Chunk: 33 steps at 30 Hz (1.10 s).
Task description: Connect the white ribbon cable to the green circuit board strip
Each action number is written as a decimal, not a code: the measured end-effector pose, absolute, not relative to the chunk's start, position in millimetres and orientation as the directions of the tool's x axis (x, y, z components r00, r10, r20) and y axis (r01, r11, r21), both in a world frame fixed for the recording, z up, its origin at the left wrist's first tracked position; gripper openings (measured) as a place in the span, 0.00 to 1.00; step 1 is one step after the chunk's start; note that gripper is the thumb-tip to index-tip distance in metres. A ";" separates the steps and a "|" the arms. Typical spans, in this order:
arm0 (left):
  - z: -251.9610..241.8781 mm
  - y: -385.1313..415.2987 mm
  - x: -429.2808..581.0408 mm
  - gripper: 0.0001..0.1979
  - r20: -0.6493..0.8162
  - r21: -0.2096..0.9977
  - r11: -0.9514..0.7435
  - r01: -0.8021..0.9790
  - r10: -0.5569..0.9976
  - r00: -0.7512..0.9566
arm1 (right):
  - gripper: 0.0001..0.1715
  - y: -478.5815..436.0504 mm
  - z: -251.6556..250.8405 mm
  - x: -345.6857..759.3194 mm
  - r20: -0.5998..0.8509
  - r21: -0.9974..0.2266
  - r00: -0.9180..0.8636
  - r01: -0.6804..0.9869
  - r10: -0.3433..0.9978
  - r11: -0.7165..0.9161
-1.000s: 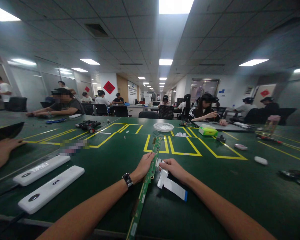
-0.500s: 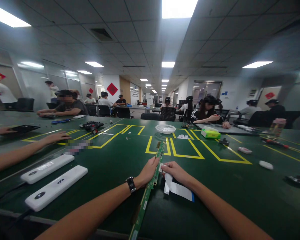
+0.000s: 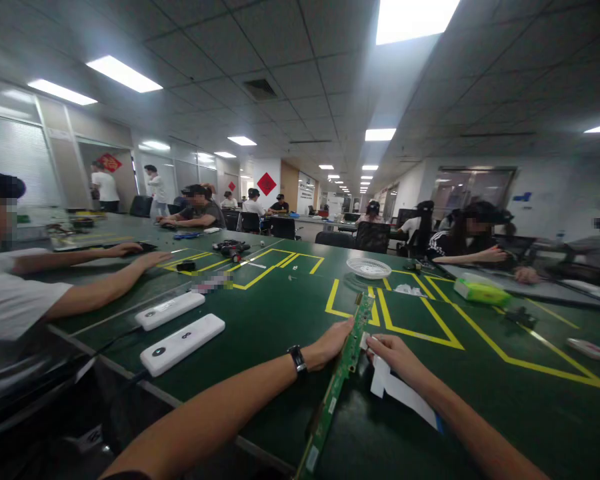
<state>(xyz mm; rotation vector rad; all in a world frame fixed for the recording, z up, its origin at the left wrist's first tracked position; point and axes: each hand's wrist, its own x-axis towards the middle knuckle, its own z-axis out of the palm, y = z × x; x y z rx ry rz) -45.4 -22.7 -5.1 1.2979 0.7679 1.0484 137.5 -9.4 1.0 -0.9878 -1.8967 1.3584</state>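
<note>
A long, narrow green circuit board (image 3: 337, 387) slants up from the bottom edge, held above the green table. My left hand (image 3: 333, 341) is closed around its left edge near the upper end, with a watch on that wrist. On the board's right side my right hand (image 3: 391, 352) pinches the end of a white flat ribbon cable (image 3: 405, 393) against the board, at a small white connector. The cable hangs folded below the fingers and ends in a blue tip. Whether its end sits inside the connector, I cannot tell.
Two white power-bank-like devices (image 3: 183, 345) with dark cords lie at left, beside a co-worker's hands (image 3: 147, 261). Beyond the board are a white plastic basket (image 3: 369, 269), yellow tape outlines (image 3: 420, 343) and a green packet (image 3: 481, 291). Another person sits at far right.
The view has swung left, so everything sits further right and the co-worker at left shows more fully. Both hands keep their hold on the board and cable.
</note>
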 end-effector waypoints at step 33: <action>8.2 -7.9 -75.3 0.13 0.569 0.601 -0.564 0.566 0.799 0.192 | 0.27 39.4 -7.8 247.0 0.262 0.111 -0.005 0.994 0.965 -0.025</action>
